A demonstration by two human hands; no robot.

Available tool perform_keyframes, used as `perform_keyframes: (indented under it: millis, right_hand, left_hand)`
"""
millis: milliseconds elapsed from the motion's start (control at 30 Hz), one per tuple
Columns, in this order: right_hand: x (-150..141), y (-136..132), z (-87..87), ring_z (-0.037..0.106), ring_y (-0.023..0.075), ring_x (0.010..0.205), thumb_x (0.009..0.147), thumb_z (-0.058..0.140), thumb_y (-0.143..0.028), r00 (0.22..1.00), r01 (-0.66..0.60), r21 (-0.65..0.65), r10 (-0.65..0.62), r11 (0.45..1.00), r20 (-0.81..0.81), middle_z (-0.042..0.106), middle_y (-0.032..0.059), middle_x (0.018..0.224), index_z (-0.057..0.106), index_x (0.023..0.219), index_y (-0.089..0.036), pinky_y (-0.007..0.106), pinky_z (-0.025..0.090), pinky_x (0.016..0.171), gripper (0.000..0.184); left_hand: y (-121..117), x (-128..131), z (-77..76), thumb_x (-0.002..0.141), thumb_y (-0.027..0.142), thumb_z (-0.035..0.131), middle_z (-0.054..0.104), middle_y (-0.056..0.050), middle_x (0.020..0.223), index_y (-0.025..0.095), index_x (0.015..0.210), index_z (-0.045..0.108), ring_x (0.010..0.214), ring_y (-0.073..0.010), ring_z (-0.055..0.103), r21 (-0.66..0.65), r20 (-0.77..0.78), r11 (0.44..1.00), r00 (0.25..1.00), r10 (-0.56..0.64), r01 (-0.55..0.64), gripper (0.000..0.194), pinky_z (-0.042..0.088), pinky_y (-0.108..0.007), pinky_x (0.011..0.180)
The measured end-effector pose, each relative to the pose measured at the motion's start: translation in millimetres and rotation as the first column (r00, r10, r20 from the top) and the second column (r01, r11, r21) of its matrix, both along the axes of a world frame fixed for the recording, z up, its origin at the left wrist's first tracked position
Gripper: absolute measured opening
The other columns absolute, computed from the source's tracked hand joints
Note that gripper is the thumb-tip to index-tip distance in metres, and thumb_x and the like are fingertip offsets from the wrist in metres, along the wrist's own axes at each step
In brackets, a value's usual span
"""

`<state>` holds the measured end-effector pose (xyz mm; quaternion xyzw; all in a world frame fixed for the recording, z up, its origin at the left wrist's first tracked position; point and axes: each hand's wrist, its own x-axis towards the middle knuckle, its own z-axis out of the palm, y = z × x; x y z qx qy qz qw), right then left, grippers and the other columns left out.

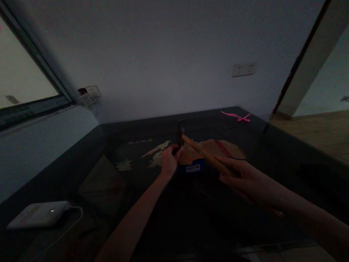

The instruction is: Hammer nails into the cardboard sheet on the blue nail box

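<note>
My right hand (242, 174) is wrapped around the wooden handle of a hammer (202, 149). Its dark head is up at the far end, just above and beside the fingers of my left hand (170, 159). Those left fingers are pinched together by the edge of a tan, rough-textured piece (212, 147) with a red band; whatever they hold is too small and dark to name. A blue packet or box (192, 167) with a white label lies at the near edge of the tan piece, partly under it.
Everything rests on a dark, glossy table (175, 212). A white device (38, 215) with a cable lies at the left. A pink ribbon (237, 115) is near the back right corner. Behind stands a wall with a socket plate (244, 69).
</note>
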<state>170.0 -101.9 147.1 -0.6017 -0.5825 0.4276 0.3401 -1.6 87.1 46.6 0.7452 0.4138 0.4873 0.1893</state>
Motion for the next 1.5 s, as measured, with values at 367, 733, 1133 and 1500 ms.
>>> perform_keyframes:
  millis: [367,733,1133,1500]
  right_hand:
    - [-1,2,-5.8,0.038,0.0062,0.032,0.078,0.053,-0.024,0.998,0.039,0.01,-0.039,0.999,-0.042,0.042,-0.0097,0.047,0.033,0.138,-0.017,0.015,0.031,0.029,0.063]
    - [-1,0,-9.0,0.037,0.0047,0.032,0.078,0.054,-0.021,0.999,-0.013,0.011,0.014,1.0,-0.046,0.044,-0.0102,0.048,0.037,0.136,-0.018,0.014,0.031,0.029,0.061]
    - [-2,5,-12.9,0.036,0.0051,0.031,0.078,0.054,-0.024,0.998,-0.003,0.007,0.003,1.0,-0.06,0.041,-0.0106,0.045,0.035,0.137,-0.016,0.014,0.03,0.029,0.062]
    - [2,1,-12.1,0.038,0.004,0.032,0.078,0.054,-0.022,0.998,-0.027,0.015,0.028,1.0,-0.062,0.045,-0.0095,0.052,0.035,0.136,-0.018,0.014,0.032,0.029,0.061]
  left_hand:
    - [1,-1,-0.5,0.078,0.025,0.059,0.068,-0.003,0.079,0.017,0.082,0.065,0.073,-0.0151,0.062,0.008,-0.045,1.0,0.999,0.019,-0.018,0.011,0.048,-0.026,0.069]
    - [4,-1,-1.8,0.078,0.028,0.06,0.068,-0.005,0.082,0.016,0.084,0.064,0.074,-0.0165,0.064,-0.009,-0.043,1.0,0.999,0.016,-0.016,0.014,0.049,-0.028,0.07]
    - [2,-2,0.1,0.078,0.025,0.06,0.069,-0.004,0.079,0.016,0.083,0.065,0.073,-0.0165,0.064,-0.011,-0.037,1.0,0.999,0.024,-0.024,0.011,0.049,-0.028,0.069]
    - [4,0,0.7,0.077,0.024,0.06,0.069,-0.006,0.082,0.015,0.083,0.065,0.075,-0.0173,0.064,-0.026,-0.04,0.999,0.999,0.024,-0.025,0.012,0.049,-0.029,0.071]
